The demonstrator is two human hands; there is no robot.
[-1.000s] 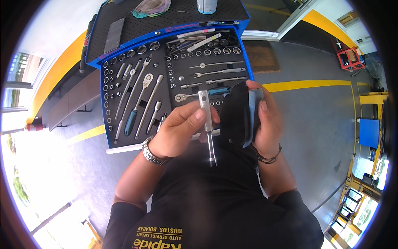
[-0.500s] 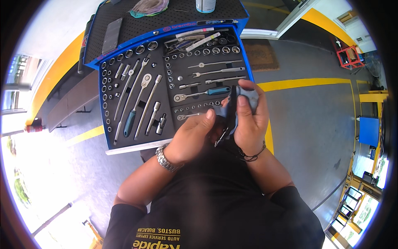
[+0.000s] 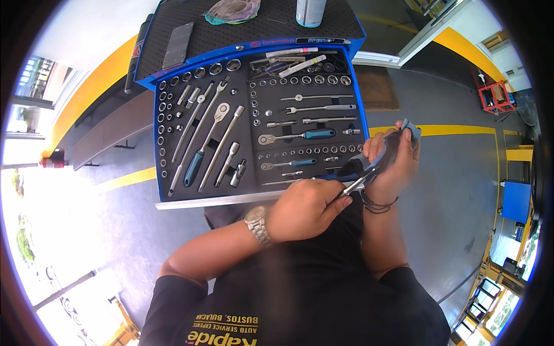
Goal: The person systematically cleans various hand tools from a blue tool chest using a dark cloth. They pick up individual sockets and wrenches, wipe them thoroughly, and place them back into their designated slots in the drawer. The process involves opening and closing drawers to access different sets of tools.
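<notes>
My left hand (image 3: 306,210), with a metal watch on its wrist, is closed round one end of a slim, shiny metal tool (image 3: 354,185) whose kind I cannot make out. To its right, my right hand (image 3: 393,173) grips a grey-blue cloth (image 3: 411,130) against the tool's other part, which fingers and cloth mostly hide. Both hands are above the near right corner of an open tool drawer (image 3: 231,200). Sockets, extension bars and ratchets lie in its dark foam, among them a large teal-handled ratchet (image 3: 194,168) and a second teal-handled ratchet (image 3: 317,134).
On top of the blue cabinet (image 3: 356,41) are a dark flat slab (image 3: 178,46), a crumpled cloth (image 3: 235,10) and a can (image 3: 310,12). A long bench (image 3: 118,124) stands at the left. Beyond the drawer's right side lies a brown mat (image 3: 379,89).
My left hand has turned over and closed on the metal tool's end. My right hand has moved right with the cloth. The drawer appears shifted slightly right and down in view.
</notes>
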